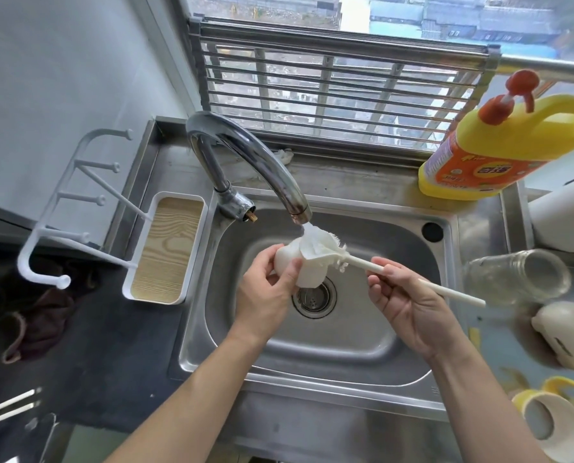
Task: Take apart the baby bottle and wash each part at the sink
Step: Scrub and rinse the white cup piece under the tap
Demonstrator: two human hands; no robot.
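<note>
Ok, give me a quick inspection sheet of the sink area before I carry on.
Surface: stainless sink set in a steel counter.
Job's things: white bottle part under the faucet, with the brush head against it; glass bottle on its side on the right counter; cream piece and yellow-handled ring nearer.
Clutter: yellow detergent jug at back right; dark cloth at left.
Hands: left hand fingers curl round the part; right hand fingers pinch the brush handle.
Cables: nothing seen.
Surroundings: white drying rack at left; barred window behind.
</note>
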